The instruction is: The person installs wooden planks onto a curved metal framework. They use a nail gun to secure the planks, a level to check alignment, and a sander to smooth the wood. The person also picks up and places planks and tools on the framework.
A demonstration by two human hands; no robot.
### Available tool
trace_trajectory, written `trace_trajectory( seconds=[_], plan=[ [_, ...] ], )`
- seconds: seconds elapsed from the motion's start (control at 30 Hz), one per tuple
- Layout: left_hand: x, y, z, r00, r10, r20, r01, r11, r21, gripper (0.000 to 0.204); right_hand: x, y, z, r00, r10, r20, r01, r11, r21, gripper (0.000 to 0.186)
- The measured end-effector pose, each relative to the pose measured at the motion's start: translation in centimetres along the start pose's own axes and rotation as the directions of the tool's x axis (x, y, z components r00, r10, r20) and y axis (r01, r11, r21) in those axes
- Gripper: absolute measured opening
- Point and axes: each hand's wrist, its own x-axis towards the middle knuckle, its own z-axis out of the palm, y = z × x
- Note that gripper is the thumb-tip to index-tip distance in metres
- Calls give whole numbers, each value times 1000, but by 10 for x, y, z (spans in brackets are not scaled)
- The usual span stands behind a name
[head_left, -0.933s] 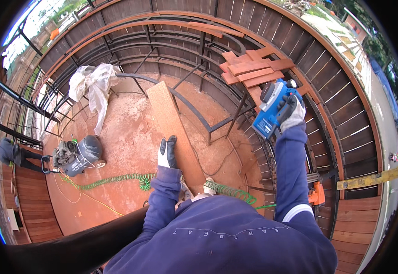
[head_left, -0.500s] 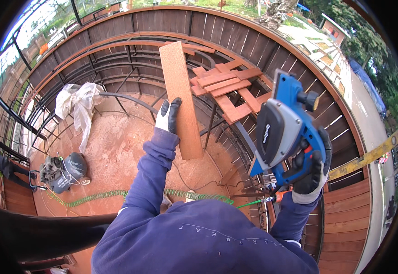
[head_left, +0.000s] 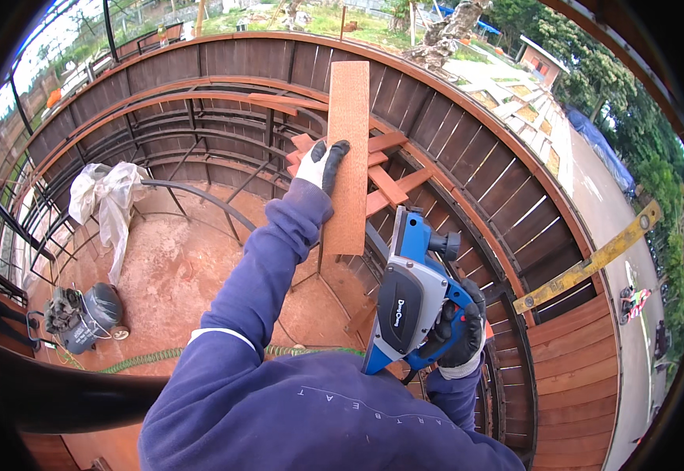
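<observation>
A reddish-brown wooden board (head_left: 350, 204) stands out lengthwise in front of me, raised above the floor. My left hand (head_left: 322, 165), in a black and white work glove, is closed on the board's left edge. Gripped by its rear handle, a blue and grey electric hand planer (head_left: 416, 294) is held up to the right of the board, apart from it. My right hand (head_left: 461, 334), gloved alike, wraps that handle. Beyond the board, several short wooden slats (head_left: 389, 184) lie crosswise on the curved frame, partly hidden by the board.
A curved slatted wall (head_left: 232, 63) with metal bench frames surrounds the work area. On the left stand a black air compressor (head_left: 91, 314) and a draped plastic sheet (head_left: 110, 196). A green coiled hose (head_left: 142, 359) crosses the floor. At right, a yellow spirit level (head_left: 589, 267) rests across the wall's edge.
The board has shifted right and turned straighter, carried by my left hand, and now covers part of the slats. My right hand has brought the planer left and lower, closer to my body.
</observation>
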Motion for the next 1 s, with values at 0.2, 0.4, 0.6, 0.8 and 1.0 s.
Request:
trace_trajectory(
  seconds=[0.2,0.4,0.6,0.8,1.0],
  plan=[
    [-6,3,28,997,-58,56,61,997,-44,33,10,23,-19,987,145,71,-155,972,177,48],
    [5,-23,23,998,-4,58,-6,985,173,35,21,47,-36,977,122,173,-174,929,326,44],
    [-16,-35,19,998,4,58,-11,993,118,37,29,53,-47,965,155,213,-232,882,410,40],
    [-35,-41,12,996,36,80,-46,991,126,42,28,50,-28,980,118,158,-169,916,364,38],
    [-72,-45,10,995,-92,48,83,985,154,35,31,51,-25,981,91,169,-149,916,373,41]
  ],
)
